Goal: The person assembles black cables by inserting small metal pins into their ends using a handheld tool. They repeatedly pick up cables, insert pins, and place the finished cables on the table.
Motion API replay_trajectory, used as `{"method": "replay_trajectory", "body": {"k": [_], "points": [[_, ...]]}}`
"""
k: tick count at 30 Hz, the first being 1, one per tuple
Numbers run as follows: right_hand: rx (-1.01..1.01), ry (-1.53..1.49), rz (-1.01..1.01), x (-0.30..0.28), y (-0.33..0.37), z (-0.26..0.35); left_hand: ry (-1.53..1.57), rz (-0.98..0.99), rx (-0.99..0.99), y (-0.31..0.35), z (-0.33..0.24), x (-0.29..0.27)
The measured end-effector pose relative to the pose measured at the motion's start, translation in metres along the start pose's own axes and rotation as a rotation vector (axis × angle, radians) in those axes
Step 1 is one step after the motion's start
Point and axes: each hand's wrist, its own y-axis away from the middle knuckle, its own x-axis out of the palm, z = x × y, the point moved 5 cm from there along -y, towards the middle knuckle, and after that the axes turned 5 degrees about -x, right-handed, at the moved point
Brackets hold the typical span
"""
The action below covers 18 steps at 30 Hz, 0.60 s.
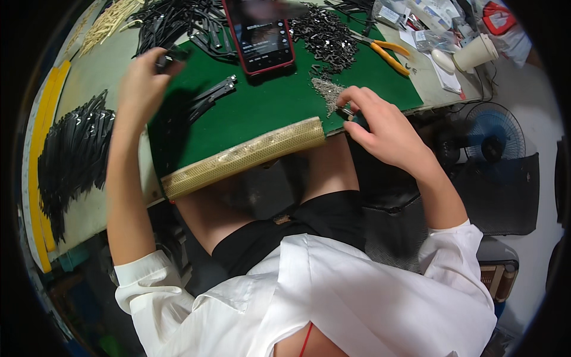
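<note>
Left hand (143, 83): fingers bent in, closed on a dark piece (172, 57); blurred, exact form cannot be told.
Right hand (389, 128): fingers curled, thumb near forefinger; a small dark item (345, 111) shows at the fingertips, partly hidden; cannot tell whether it is gripped.
Black strips: two loose strips (213, 98) lie slantwise between the hands, nearer the left; a tangled heap (181, 24) lies beyond the left hand; a layered stack (74, 157) lies to the left of the left forearm.
Metal bits: small grey pile (326, 92), just beside the right fingertips on their left side.
Black bits: spread heap of short pieces (326, 41), beyond the right hand.
Phone: red-cased, screen lit (260, 41), lying beyond and between the hands.
Pliers: orange-handled (389, 56), beyond the right hand, jaws toward the black bits.
Mat: green work mat (262, 110), under the space between both hands.
Edge guard: gold perforated strip (244, 156), along the mat's near edge, nearer the body than either hand.
Cream sticks: bundle (110, 27), beyond the left hand, to its left.
Cup: white, tilted (476, 52), beyond the right hand, to its right.
Fan: round, blue-tinted (493, 134), right of the right wrist, below table level.
</note>
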Motion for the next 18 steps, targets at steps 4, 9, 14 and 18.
{"method": "replay_trajectory", "body": {"k": [4, 9, 14, 18], "points": [[-0.028, 0.027, 0.052, 0.001, -0.004, 0.001, 0.252, -0.017, 0.054, 0.009, -0.016, -0.030], [-0.069, 0.070, 0.061, 0.006, -0.006, -0.003, 0.521, 0.041, 0.052, 0.062, -0.055, -0.012], [-0.110, 0.085, 0.085, 0.005, -0.007, 0.001, 0.670, 0.067, -0.001, 0.085, -0.071, 0.001], [-0.136, 0.087, 0.086, 0.004, -0.009, 0.002, 0.698, 0.068, -0.026, 0.091, -0.077, 0.008]]}}
